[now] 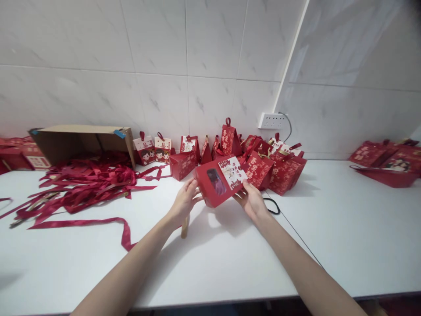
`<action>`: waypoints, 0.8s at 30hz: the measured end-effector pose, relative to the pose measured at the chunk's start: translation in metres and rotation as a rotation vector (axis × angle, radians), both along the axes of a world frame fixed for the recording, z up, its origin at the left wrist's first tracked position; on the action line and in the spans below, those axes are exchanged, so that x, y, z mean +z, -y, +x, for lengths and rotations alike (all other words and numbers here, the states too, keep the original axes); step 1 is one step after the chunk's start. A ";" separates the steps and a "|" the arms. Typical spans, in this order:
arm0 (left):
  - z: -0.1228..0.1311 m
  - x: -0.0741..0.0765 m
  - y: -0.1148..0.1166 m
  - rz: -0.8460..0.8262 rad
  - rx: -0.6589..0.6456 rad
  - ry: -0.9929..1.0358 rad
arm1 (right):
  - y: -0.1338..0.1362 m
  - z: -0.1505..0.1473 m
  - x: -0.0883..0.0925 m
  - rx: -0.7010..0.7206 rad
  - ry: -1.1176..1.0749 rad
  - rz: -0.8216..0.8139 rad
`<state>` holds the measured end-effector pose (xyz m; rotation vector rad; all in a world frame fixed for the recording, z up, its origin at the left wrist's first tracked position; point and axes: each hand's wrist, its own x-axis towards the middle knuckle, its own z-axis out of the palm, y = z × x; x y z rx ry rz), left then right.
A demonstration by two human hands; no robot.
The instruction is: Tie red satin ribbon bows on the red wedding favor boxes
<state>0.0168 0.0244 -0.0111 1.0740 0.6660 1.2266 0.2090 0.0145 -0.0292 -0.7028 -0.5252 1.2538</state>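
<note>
A red box (215, 186) with a dark window and a white printed panel is held tilted above the white table (210, 272). My left hand (186, 199) grips its left end, and my right hand (253, 199) grips its right end near the white panel. Just behind the box stands a group of red gift boxes (258, 169) with loop handles. Below my left hand a small tan stick-like piece (184, 228) shows, partly hidden by the hand.
A cardboard box (82, 129) lies on its side at the left, with a heap of red ribbons (85, 184) spilling out. More red boxes (378, 153) sit at the far right. A black loop (272, 206) lies right of my right hand. A power strip (272, 120) is on the wall.
</note>
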 end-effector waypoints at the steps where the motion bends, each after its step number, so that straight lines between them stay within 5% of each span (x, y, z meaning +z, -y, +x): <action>1: 0.000 -0.002 -0.001 0.049 0.007 -0.024 | 0.000 -0.001 0.000 -0.005 -0.004 0.023; 8: -0.004 0.002 0.005 0.338 -0.014 -0.146 | -0.004 0.001 -0.003 -0.016 -0.066 0.031; 24: -0.005 0.002 0.007 0.397 -0.110 -0.182 | -0.002 0.004 0.000 0.060 -0.037 0.093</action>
